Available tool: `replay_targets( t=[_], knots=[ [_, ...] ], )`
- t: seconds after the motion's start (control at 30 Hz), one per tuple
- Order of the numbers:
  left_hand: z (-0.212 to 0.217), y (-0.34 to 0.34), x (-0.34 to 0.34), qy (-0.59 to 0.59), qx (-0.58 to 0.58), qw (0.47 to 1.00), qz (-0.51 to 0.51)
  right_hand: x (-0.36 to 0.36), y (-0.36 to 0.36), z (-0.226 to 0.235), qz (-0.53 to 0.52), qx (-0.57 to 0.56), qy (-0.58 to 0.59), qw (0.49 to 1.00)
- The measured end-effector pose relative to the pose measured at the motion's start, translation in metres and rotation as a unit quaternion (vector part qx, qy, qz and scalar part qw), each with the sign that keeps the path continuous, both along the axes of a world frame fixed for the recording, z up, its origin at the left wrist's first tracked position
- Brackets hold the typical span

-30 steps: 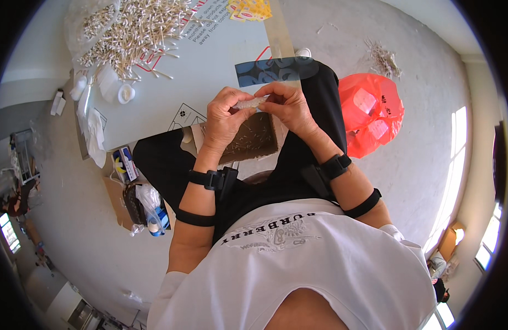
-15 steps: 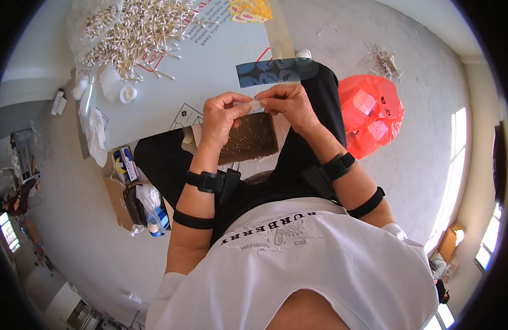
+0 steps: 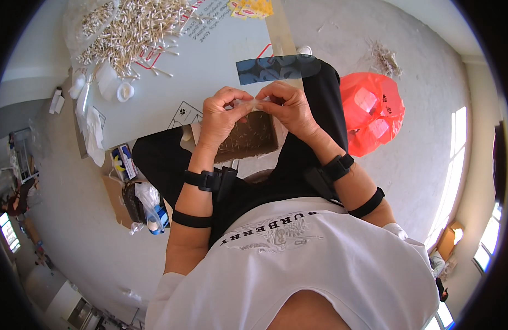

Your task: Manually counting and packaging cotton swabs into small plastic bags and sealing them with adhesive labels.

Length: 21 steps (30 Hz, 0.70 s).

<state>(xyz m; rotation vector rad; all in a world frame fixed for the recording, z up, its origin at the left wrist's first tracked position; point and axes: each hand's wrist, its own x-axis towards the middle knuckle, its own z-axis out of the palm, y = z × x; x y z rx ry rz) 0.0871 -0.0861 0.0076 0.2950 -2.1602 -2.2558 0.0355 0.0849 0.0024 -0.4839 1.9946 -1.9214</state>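
Note:
A small whitish, see-through piece, perhaps plastic (image 3: 254,103), is pinched at both ends; its kind is mostly hidden by fingertips. My left hand (image 3: 220,114) grips it with thumb and curled forefinger. From the other side my right hand (image 3: 291,110) holds it the same way, and the two sets of fingertips almost touch. Just below them, between my knees, is an open brown cardboard box (image 3: 274,144) with loose thin cotton swabs inside. On the grey tabletop (image 3: 155,113) to the far left lies a big heap of cotton swabs (image 3: 130,47).
Near the heap are a small round white container (image 3: 125,92) and crumpled clear plastic (image 3: 94,129). A dark translucent strip (image 3: 269,70) lies at the table's right edge, yellow packets (image 3: 251,8) farther back. A red plastic bag (image 3: 369,118) stands on the floor at right.
My fingertips have closed in toward each other, covering more of the whitish piece. Both hands stay above the box.

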Motion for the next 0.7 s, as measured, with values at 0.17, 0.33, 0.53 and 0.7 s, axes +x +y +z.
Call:
replay_targets(
  t=[0.17,0.33,0.53,0.7],
  knots=[
    [0.003,0.000,-0.003,-0.075,-0.060,0.995,-0.024,-0.002,-0.002,0.007,0.001,0.101,-0.035,0.994],
    [-0.001,-0.005,-0.008,-0.011,-0.046,0.999,-0.016,-0.006,-0.003,0.004,-0.019,0.070,0.004,0.997],
    [0.004,-0.009,-0.003,0.109,-0.197,0.973,-0.041,-0.009,0.001,0.009,0.025,0.053,0.059,0.997],
    [0.015,0.005,-0.007,0.188,-0.345,0.919,-0.036,-0.013,0.002,0.006,0.055,0.102,0.216,0.969]
  ],
)
